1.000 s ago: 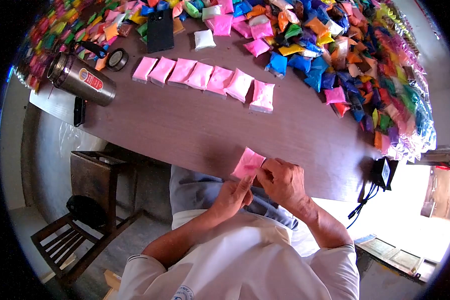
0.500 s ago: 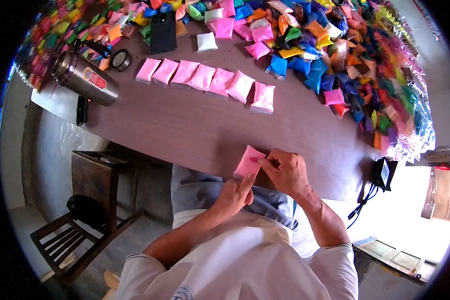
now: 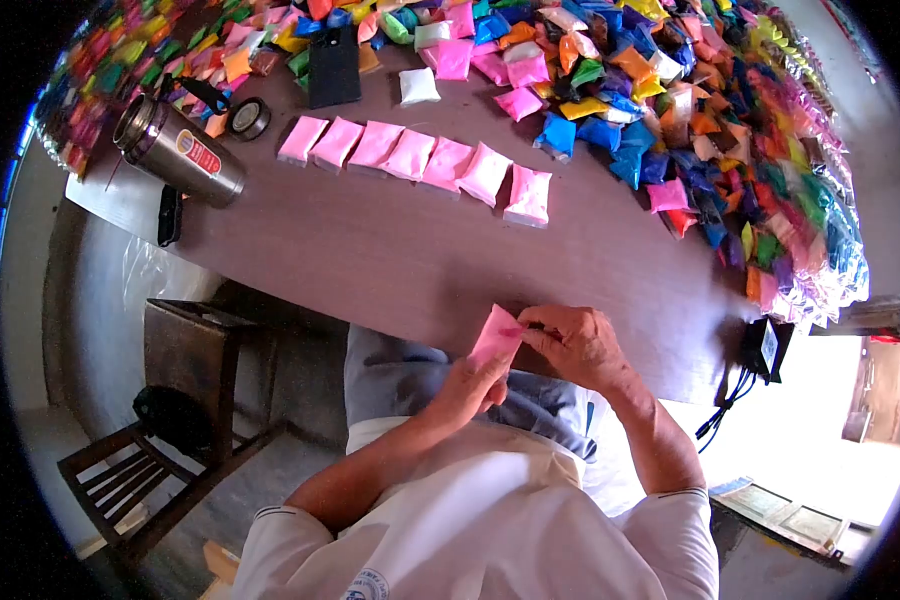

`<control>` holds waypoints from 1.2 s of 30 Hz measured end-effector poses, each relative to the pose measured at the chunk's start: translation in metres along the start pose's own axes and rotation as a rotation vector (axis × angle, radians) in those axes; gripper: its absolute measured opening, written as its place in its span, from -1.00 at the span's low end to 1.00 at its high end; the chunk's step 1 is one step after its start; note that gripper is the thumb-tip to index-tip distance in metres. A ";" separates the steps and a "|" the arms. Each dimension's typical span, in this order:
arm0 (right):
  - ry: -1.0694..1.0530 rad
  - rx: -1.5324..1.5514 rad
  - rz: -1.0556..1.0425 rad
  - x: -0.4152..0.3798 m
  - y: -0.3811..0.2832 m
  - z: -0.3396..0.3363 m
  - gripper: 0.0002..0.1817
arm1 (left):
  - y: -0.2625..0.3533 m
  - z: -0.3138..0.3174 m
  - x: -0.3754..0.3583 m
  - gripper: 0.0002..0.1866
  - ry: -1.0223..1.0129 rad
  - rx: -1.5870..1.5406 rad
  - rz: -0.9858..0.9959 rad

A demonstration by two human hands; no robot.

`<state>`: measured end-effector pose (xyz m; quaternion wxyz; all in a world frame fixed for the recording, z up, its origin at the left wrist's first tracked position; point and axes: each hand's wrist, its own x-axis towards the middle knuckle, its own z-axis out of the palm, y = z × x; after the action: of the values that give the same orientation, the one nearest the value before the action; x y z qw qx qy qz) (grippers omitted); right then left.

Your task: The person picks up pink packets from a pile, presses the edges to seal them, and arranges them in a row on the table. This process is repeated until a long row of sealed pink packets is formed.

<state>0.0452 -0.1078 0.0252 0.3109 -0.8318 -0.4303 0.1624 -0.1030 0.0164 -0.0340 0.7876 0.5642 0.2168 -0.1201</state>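
Note:
A small pink packet [image 3: 492, 338] is held at the table's near edge, tilted upward, with a darker pink patch close to its right side. My left hand [image 3: 471, 387] grips its lower end, thumb on the face toward me. The fingers of my right hand [image 3: 573, 343] are pinched at the packet's right edge, by the dark patch. Farther up the table lies a row of several pink packets [image 3: 407, 157], side by side. A white packet [image 3: 419, 87] rests behind that row.
A heap of colourful packets [image 3: 610, 100] covers the back and right of the table [image 3: 370, 265]. At the left are a steel flask [image 3: 185, 155], its round lid [image 3: 249, 118] and a black phone [image 3: 334, 70]. A black device with cables [image 3: 767, 350] sits at the right edge.
The packet has turned more upright and narrower to my view, and sits slightly lower. My left hand has shifted its hold a little; my right hand stays at the packet's edge.

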 end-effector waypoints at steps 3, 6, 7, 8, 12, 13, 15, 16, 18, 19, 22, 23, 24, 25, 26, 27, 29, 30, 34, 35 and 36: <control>-0.049 0.026 0.001 0.001 -0.005 -0.004 -0.84 | -0.002 -0.003 0.000 -0.28 -0.020 0.007 0.002; -0.040 0.020 0.060 0.000 -0.005 -0.001 -0.83 | -0.006 0.000 0.000 -0.28 0.001 0.067 0.057; -0.037 0.021 0.112 0.000 -0.004 0.001 -0.82 | -0.007 0.001 0.000 -0.28 0.019 0.077 0.093; -0.036 0.023 0.113 0.001 -0.002 0.002 -0.82 | -0.006 0.002 0.001 -0.28 0.018 0.078 0.091; 0.145 -0.051 0.155 0.001 0.007 0.005 -0.84 | -0.002 0.004 0.000 -0.29 0.043 0.101 0.118; 0.238 -0.092 0.214 0.004 0.008 0.004 -0.84 | -0.001 0.004 0.000 -0.30 0.047 0.115 0.118; 0.259 -0.032 0.226 0.008 0.009 -0.008 -0.84 | -0.001 0.002 -0.001 -0.31 0.047 0.134 0.112; 0.276 0.029 0.239 0.011 0.006 -0.015 -0.83 | -0.002 0.002 0.000 -0.32 0.049 0.150 0.102; 0.226 0.063 0.193 0.004 -0.011 -0.005 -0.85 | -0.015 0.002 0.003 -0.34 0.043 0.092 0.085; 0.180 -0.022 0.035 0.003 -0.016 0.001 -0.86 | -0.018 0.003 0.006 -0.35 0.039 0.038 0.079; 0.130 -0.130 -0.159 0.006 -0.017 0.017 -0.86 | -0.014 0.001 0.004 -0.37 0.021 0.057 0.109; 0.103 -0.132 -0.119 0.010 -0.015 0.016 -0.86 | -0.009 0.002 0.002 -0.37 0.025 0.057 0.107; 0.076 -0.134 -0.079 0.014 -0.013 0.015 -0.86 | -0.003 0.004 0.001 -0.38 0.030 0.021 0.109; 0.081 -0.116 -0.069 0.018 -0.013 0.010 -0.85 | 0.000 0.006 0.001 -0.38 0.032 -0.016 0.111; 0.080 -0.117 -0.068 0.019 -0.011 0.009 -0.85 | -0.001 0.005 0.000 -0.38 0.032 -0.017 0.111; 0.083 -0.103 -0.020 0.020 -0.009 0.008 -0.85 | -0.003 0.004 0.001 -0.38 0.032 0.003 0.116; 0.086 -0.090 0.025 0.024 -0.002 0.003 -0.84 | -0.004 0.005 0.002 -0.38 0.033 0.021 0.122; 0.139 -0.108 0.134 0.027 0.004 -0.003 -0.84 | -0.005 0.005 0.001 -0.38 0.044 0.028 0.112; 0.137 -0.060 0.079 0.019 -0.015 -0.006 -0.83 | -0.013 0.003 0.004 -0.42 0.023 -0.027 0.099; 0.120 -0.079 -0.018 0.015 -0.015 0.004 -0.81 | -0.018 0.003 0.005 -0.42 0.020 -0.026 0.100; 0.120 -0.080 -0.021 0.014 -0.020 0.009 -0.81 | -0.020 0.002 0.007 -0.43 -0.003 -0.020 0.143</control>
<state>0.0362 -0.0839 0.0321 0.3042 -0.8474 -0.4255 0.0916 -0.1050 0.0084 -0.0540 0.8002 0.5700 0.1759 -0.0621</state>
